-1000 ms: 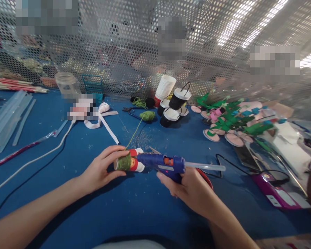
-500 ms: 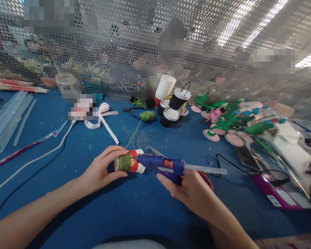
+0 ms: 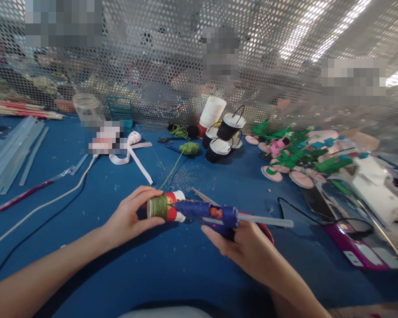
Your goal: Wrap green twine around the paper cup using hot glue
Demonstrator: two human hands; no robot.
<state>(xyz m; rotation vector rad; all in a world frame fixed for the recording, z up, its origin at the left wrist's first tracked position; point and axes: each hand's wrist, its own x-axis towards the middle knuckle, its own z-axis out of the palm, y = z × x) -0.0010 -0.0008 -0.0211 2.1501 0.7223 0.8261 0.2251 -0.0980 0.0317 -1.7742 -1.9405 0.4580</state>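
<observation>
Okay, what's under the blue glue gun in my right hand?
A pointed metal blade shows past the far edge of the glue gun; a red curved piece shows beyond your right hand. Gun and hand cover whatever lies between, so any join is hidden.

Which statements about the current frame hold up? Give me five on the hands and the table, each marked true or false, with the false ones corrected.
1. The right hand holds a blue glue gun. True.
2. A green strand runs from the yarn ball toward the cup. True.
3. The left hand grips the yarn ball. False: it holds the cup, which is partly wrapped in green yarn.
4. The purple device lies left of both hands. False: it lies to their right.
5. A glue stick sticks out of the gun's rear. True.
</observation>
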